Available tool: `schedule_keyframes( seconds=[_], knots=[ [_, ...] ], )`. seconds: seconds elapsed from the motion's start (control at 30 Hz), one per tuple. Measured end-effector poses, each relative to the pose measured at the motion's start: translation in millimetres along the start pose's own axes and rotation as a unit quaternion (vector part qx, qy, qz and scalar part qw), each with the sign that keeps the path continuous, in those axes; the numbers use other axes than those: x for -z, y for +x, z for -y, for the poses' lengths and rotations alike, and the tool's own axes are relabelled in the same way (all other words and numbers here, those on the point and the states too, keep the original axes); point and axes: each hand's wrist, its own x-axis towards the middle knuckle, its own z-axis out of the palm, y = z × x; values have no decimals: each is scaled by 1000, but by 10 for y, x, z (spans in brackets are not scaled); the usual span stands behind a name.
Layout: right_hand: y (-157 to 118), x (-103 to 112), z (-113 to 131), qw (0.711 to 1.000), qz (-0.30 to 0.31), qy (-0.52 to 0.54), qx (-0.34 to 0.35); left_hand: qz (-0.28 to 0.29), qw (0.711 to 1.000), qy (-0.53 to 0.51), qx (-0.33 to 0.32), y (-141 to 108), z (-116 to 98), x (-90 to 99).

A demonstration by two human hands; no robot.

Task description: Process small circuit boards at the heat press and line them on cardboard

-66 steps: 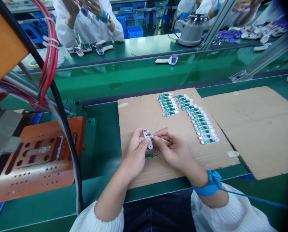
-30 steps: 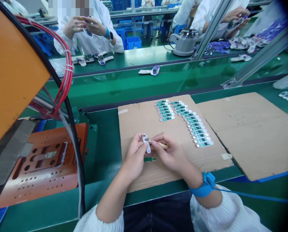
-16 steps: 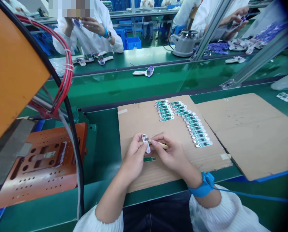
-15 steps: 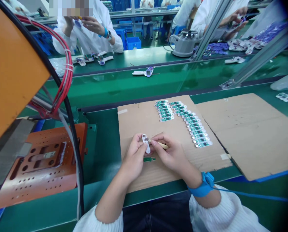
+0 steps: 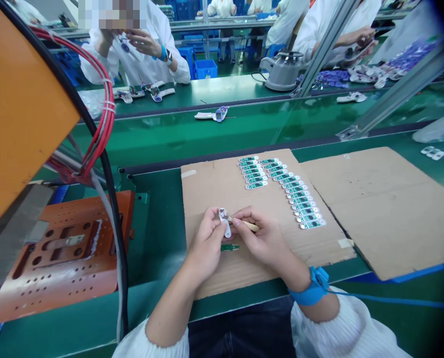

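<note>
My left hand (image 5: 206,243) is closed on a small white plastic piece (image 5: 227,229), held upright above the cardboard sheet (image 5: 210,186). In my right hand (image 5: 261,238) is a tool with a pale wooden handle (image 5: 250,226), its tip at the face of the white piece. A green circuit board (image 5: 229,247) lies on the cardboard just below my hands. Beyond them, white pieces with green boards (image 5: 256,185) lie in a short row, and a longer slanting row (image 5: 304,205) runs down the right side. A blue strap (image 5: 311,288) circles my right wrist.
An orange perforated fixture (image 5: 65,248) and hanging red cables (image 5: 108,109) are at the left. A second cardboard sheet (image 5: 393,209) lies at the right. Past the work surface, a white and purple part (image 5: 219,115) rests on the green belt (image 5: 169,134); co-workers sit behind it.
The white and purple part on the belt has moved left, as has the white part at the right. My hands keep nearly the same pose, with the tool tip still at the white piece.
</note>
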Motion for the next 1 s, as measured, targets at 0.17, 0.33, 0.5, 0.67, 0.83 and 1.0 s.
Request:
schedule_keyframes(
  seconds=[0.17,0.33,0.5,0.67,0.83,1.0],
  knots=[
    [-4,-3,4,1000,1,6,-1,3,1000,-2,-4,-5,-6,-4],
    [-8,2,-11,998,-57,-12,1,-15,999,38,0,-13,-28,-13],
    [10,14,-33,987,-151,-48,21,-59,990,124,-20,-10,-50,-17],
    [38,22,-43,980,-181,-76,39,-81,989,119,-41,-8,-66,-18],
    [32,31,-38,976,-196,-90,17,-72,986,150,-33,-20,-77,1],
    [15,39,-15,978,-188,-87,8,-69,986,153,-25,-31,-85,4]
  ],
)
